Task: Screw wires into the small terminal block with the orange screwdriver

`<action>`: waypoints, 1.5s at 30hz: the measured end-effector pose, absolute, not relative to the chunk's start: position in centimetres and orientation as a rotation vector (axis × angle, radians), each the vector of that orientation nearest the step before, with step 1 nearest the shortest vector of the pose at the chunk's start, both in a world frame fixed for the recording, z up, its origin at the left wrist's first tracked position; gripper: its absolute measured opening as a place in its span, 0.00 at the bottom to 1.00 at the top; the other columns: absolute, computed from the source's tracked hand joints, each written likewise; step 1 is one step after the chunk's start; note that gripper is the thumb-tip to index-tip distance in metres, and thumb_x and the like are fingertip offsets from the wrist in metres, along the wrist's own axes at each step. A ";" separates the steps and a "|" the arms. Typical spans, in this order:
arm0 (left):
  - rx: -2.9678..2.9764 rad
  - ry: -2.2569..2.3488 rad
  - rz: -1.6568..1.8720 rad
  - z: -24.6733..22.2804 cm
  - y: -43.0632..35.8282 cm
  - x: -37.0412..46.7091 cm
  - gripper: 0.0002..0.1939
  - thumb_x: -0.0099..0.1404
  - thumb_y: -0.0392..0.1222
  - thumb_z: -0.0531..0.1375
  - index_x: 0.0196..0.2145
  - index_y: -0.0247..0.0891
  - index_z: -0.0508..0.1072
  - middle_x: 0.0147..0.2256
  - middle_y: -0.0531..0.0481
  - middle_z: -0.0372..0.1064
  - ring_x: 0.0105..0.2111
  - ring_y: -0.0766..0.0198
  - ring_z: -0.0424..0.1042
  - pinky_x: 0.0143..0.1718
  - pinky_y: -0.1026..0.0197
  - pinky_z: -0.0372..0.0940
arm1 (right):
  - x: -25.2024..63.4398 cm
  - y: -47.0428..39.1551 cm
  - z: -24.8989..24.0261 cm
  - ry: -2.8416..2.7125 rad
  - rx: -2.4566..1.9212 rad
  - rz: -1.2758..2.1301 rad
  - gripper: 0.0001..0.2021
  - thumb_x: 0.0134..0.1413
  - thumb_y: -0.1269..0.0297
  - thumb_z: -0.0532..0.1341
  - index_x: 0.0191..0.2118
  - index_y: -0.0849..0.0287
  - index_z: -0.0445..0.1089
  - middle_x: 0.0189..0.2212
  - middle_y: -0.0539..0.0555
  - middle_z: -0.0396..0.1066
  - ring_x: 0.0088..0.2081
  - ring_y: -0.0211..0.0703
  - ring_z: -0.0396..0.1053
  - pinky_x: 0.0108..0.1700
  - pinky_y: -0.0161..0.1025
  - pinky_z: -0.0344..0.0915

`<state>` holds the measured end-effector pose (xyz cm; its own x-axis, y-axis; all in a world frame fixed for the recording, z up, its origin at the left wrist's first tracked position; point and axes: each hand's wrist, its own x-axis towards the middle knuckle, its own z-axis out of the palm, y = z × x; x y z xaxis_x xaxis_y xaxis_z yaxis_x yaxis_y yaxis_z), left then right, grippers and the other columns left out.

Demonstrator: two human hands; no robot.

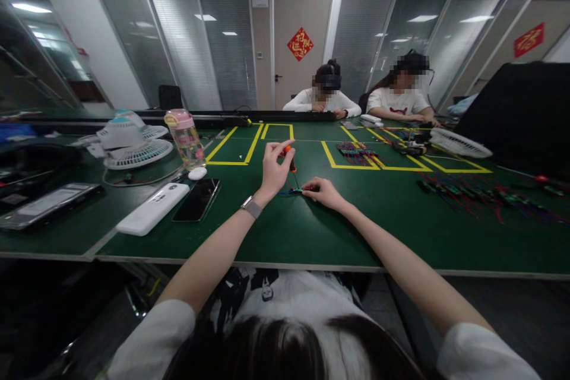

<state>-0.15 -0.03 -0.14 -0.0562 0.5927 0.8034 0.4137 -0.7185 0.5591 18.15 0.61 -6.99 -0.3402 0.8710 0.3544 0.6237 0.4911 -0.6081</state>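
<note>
My left hand [275, 171], with a watch at its wrist, is closed round the orange and black handle of a screwdriver [293, 161]. The screwdriver stands nearly upright, its shaft pointing down at a small circuit board [295, 192] with thin wires on the green table. At the board's right end, my right hand [324, 192] pinches its edge between thumb and fingers. Whether the tip sits in a screw is too small to tell.
A black phone [196, 200], a white power bank [154, 209] and a pink-lidded bottle [186, 139] are at the left, near white fans [138, 153]. Wired boards [356, 153] lie at the right within yellow tape, with more wired boards [481, 193] nearer. Two people sit across the table.
</note>
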 end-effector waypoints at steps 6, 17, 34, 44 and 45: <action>2.057 1.027 1.814 -0.2 0.1 -0.2 0.16 0.69 0.37 0.50 0.52 0.43 0.68 0.41 0.48 0.69 0.40 0.64 0.68 0.44 0.61 0.64 | 18.2 0.6 -7.0 -2.085 -1.227 0.486 0.09 0.48 0.66 0.64 0.35 0.62 0.78 0.31 0.55 0.73 0.30 0.38 0.67 0.34 0.34 0.64; 2.077 1.017 1.796 -0.2 0.1 -0.2 0.17 0.70 0.37 0.48 0.53 0.43 0.67 0.44 0.48 0.69 0.44 0.63 0.68 0.47 0.60 0.63 | 18.2 0.6 -6.9 -2.099 -1.224 0.482 0.09 0.49 0.66 0.63 0.36 0.63 0.77 0.31 0.55 0.73 0.30 0.38 0.67 0.35 0.34 0.64; 2.066 1.053 1.853 0.0 0.0 -0.1 0.13 0.67 0.37 0.54 0.49 0.40 0.69 0.41 0.48 0.71 0.40 0.64 0.69 0.44 0.61 0.64 | 18.2 0.7 -7.1 -2.096 -1.233 0.489 0.10 0.49 0.65 0.63 0.36 0.63 0.77 0.31 0.55 0.72 0.29 0.37 0.66 0.34 0.34 0.63; 2.019 1.055 1.792 -0.2 0.2 -0.1 0.15 0.69 0.38 0.51 0.51 0.41 0.68 0.43 0.46 0.69 0.41 0.64 0.69 0.43 0.62 0.65 | 18.1 0.5 -6.9 -2.083 -1.232 0.501 0.09 0.48 0.66 0.63 0.36 0.63 0.77 0.31 0.55 0.73 0.29 0.37 0.67 0.34 0.33 0.63; 2.015 1.046 1.787 -0.2 0.3 -0.1 0.15 0.68 0.38 0.51 0.51 0.41 0.67 0.43 0.46 0.70 0.41 0.64 0.70 0.43 0.62 0.65 | 18.1 0.5 -6.9 -2.084 -1.232 0.501 0.09 0.49 0.66 0.63 0.36 0.63 0.77 0.31 0.55 0.73 0.30 0.37 0.67 0.34 0.33 0.63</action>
<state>-0.08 0.26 -0.24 -0.0110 0.6514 0.7587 0.3425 -0.7104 0.6149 18.14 0.53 -6.86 -0.3408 0.8752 0.3432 0.6238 0.4837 -0.6139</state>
